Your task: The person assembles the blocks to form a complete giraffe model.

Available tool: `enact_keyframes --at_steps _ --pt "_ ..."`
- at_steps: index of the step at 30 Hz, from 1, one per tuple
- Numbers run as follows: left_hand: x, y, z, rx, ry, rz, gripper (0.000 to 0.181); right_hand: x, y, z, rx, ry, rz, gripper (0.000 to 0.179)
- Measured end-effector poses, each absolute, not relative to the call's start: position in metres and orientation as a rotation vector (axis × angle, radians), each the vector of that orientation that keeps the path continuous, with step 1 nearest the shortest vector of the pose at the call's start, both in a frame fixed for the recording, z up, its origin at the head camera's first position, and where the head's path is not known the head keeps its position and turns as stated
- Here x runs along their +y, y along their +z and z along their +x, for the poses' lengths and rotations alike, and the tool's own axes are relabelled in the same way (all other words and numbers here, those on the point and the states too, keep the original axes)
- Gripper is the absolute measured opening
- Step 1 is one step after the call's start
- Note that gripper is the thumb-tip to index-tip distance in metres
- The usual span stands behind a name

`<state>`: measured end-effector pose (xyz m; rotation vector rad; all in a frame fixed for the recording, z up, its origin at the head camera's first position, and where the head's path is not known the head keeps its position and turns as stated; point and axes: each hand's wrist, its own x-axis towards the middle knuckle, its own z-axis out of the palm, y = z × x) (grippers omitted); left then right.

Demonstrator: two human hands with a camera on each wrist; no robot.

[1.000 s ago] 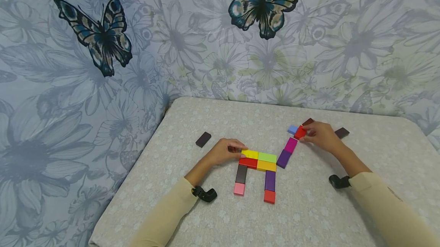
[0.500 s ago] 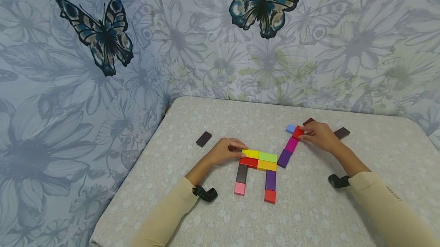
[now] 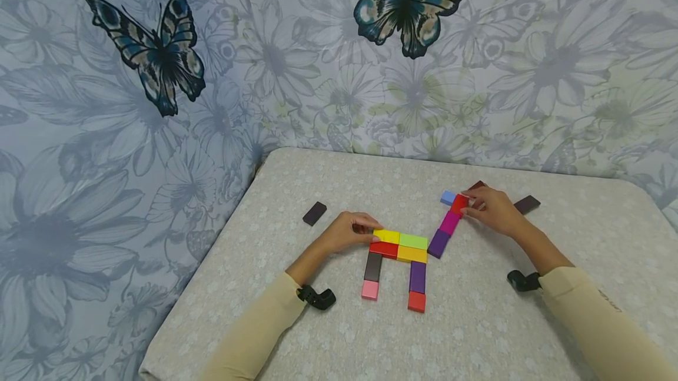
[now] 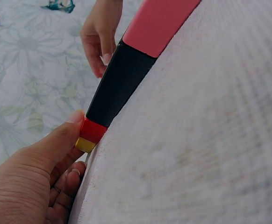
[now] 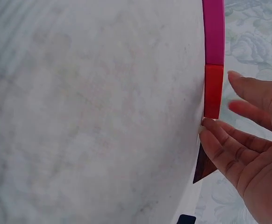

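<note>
My left hand [image 3: 346, 231] pinches the left end of the yellow block [image 3: 389, 236] between thumb and index finger. That block lies beside a lime green block [image 3: 413, 241], with a red block [image 4: 94, 130] and an orange block [image 3: 411, 254] along their near sides. My right hand [image 3: 491, 207] is at another red block [image 3: 459, 203], which adjoins a magenta block [image 3: 450, 222] in a slanted row ending in a purple block [image 3: 438, 243]. The right wrist view shows the right thumb [image 5: 239, 83] apart from this red block, while other fingertips [image 5: 205, 126] are by its end.
Two legs extend nearer: a dark block [image 3: 373, 267] with a pink one [image 3: 370, 290], and a purple block [image 3: 418, 276] with a red one [image 3: 416, 301]. A light blue block [image 3: 447, 197], a brown block [image 3: 477, 185] and dark blocks [image 3: 315, 213] lie on the tablecloth [image 3: 254, 310].
My right hand has moved the red block slightly left, lining it up against the magenta block, and its thumb now stands off it. My left hand keeps its place at the yellow block.
</note>
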<state>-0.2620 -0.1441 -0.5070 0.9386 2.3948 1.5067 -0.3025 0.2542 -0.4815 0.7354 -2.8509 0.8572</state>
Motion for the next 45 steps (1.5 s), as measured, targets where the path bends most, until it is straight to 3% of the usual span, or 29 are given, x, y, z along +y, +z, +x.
enact_keyframes --at_steps 3,11,21,33,45 --pt "-0.144 -0.496 -0.257 2.384 1.514 0.955 0.029 0.261 -0.477 -0.302 -2.842 0.869 0.684 0.051" --pt "-0.146 -0.526 -0.276 2.421 1.487 0.958 0.031 0.299 -0.467 -0.295 -2.776 0.736 0.461 0.047" --pt "-0.150 -0.527 -0.273 2.445 1.486 0.923 0.029 0.345 -0.472 -0.288 -3.003 0.606 0.157 0.075" --pt "-0.149 -0.526 -0.270 2.434 1.498 0.924 0.029 0.344 -0.482 -0.286 -2.983 0.652 0.195 0.063" --pt "-0.148 -0.527 -0.271 2.434 1.497 0.913 0.029 0.318 -0.482 -0.297 -3.001 0.675 0.271 0.062"
